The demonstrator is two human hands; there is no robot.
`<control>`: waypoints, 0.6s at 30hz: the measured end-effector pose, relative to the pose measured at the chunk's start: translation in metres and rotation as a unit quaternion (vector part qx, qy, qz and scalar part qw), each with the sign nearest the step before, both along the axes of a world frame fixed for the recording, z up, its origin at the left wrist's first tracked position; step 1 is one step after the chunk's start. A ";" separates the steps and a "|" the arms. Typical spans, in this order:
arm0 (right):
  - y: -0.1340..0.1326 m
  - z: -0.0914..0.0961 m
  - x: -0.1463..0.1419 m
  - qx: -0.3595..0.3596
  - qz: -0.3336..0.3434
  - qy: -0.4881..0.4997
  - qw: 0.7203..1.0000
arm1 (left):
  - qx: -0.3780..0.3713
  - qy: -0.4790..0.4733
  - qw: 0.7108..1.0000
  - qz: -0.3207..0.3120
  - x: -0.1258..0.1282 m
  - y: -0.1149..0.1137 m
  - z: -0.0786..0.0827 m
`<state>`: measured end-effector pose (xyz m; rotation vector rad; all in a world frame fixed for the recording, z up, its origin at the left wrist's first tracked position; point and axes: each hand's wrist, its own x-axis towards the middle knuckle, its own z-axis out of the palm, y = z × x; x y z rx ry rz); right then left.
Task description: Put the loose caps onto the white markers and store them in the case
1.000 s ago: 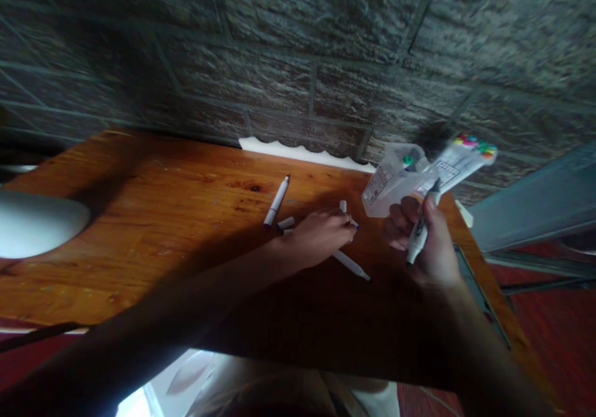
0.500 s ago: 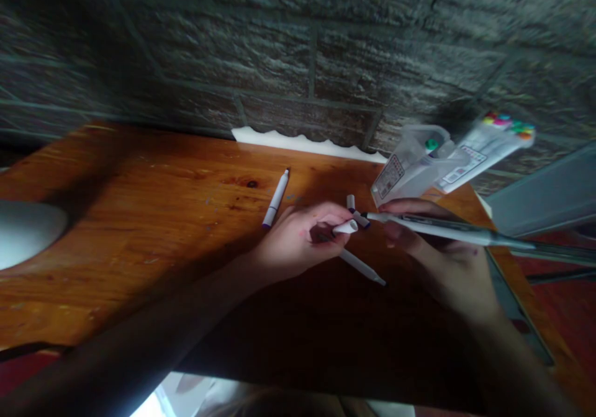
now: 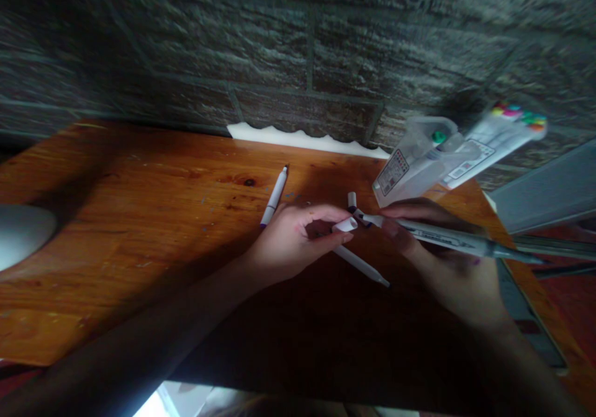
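Note:
Between thumb and forefinger, my left hand [image 3: 293, 237] pinches a white marker cap [image 3: 344, 224], its open end facing right. My right hand [image 3: 437, 262] grips a white and grey marker [image 3: 437, 234], uncapped at both ends. Its dark left tip points at the cap, a small gap apart. Beneath my left hand lies another uncapped white marker [image 3: 363, 265], partly hidden by the fingers. Two loose caps lie behind the hands: an upright-looking white cap [image 3: 351, 200] and one partly covered by the marker tip. A white marker with a purple end [image 3: 275, 197] rests beyond my left wrist.
A clear plastic case [image 3: 405, 162] holding a green-topped marker stands at the back right. Beside it leans a case [image 3: 493, 147] full of colourful-ended markers. A scalloped white strip [image 3: 302, 139] runs along the brick wall. A rounded white object [image 3: 23, 234] sits at the left.
The marker in my right hand has tilted, its far end now lower, and its tip sits closer to the cap. My left fingers have shifted slightly around the cap. The view has moved a little.

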<state>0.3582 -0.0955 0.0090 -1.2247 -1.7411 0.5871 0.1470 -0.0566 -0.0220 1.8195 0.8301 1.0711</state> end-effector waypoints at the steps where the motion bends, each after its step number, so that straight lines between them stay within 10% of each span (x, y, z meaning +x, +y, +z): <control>1: 0.000 0.000 0.000 0.005 -0.001 -0.001 1.000 | -0.014 -0.009 1.000 -0.003 0.000 0.000 0.000; 10: 0.000 0.001 -0.002 0.095 0.071 -0.091 0.989 | -0.014 0.019 1.000 -0.014 -0.001 0.001 0.002; 18: 0.011 -0.002 0.021 0.097 -0.094 -0.065 0.989 | -0.087 -0.053 0.994 -0.024 0.002 -0.005 0.008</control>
